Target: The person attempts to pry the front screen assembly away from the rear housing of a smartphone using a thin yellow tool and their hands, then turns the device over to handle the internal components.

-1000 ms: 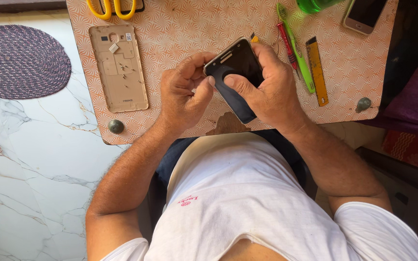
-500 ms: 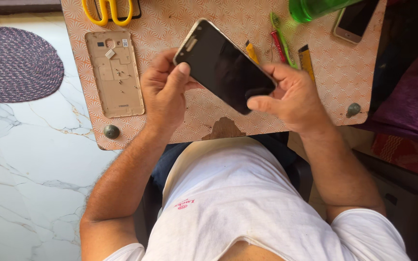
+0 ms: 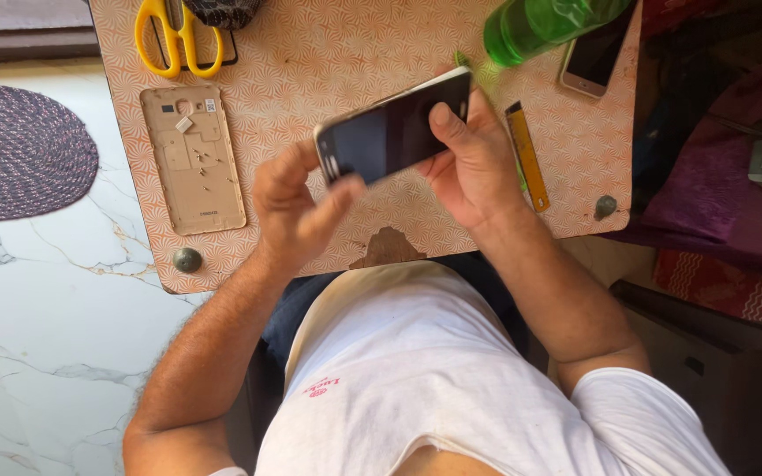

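Over patterned table (image 3: 310, 53), dark phone (image 3: 394, 132) in both hands; green bottle (image 3: 549, 22) nearby.

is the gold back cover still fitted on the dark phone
No, the gold back cover lies on the patterned board, apart from the dark phone held in both hands.

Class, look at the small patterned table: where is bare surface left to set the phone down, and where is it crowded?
Bare table lies between the gold back cover and the held phone, below the yellow scissors. The right side is crowded: green bottle, second phone, yellow ruler.
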